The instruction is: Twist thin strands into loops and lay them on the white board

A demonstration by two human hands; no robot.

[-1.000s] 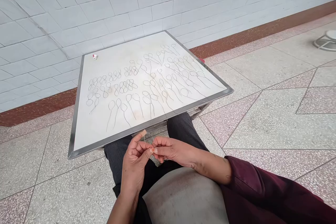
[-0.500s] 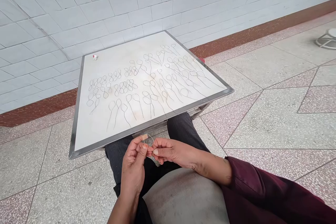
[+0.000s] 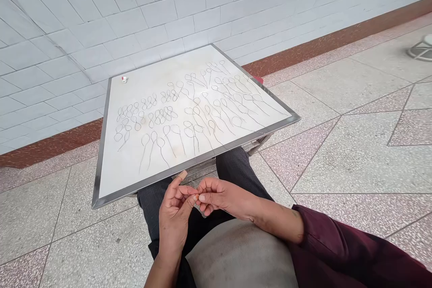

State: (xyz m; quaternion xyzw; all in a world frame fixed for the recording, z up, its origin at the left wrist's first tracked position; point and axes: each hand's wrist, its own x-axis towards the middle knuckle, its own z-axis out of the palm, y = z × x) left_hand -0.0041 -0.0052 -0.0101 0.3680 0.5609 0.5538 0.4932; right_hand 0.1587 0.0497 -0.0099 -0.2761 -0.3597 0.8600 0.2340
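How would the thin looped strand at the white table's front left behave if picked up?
Probably very light: the strand looks thin. Perhaps springy, not limp: it curves smoothly. Some other strands cross, so those might tangle.

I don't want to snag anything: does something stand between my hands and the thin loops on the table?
Between the thin loops and your left hand and right hand lies the table's grey near edge; no separate object is visible in the way.

my L hand (image 3: 175, 216) + R hand (image 3: 221, 195) tog. at fingertips, pinching thin wire (image 3: 193, 182), mostly hidden | tan wrap (image 3: 182, 175) on 1 L finger | worktop (image 3: 116, 166) in front of me w/ rows of looped wires (image 3: 165, 116) | sm. white/red item (image 3: 124, 79) nr far L corner
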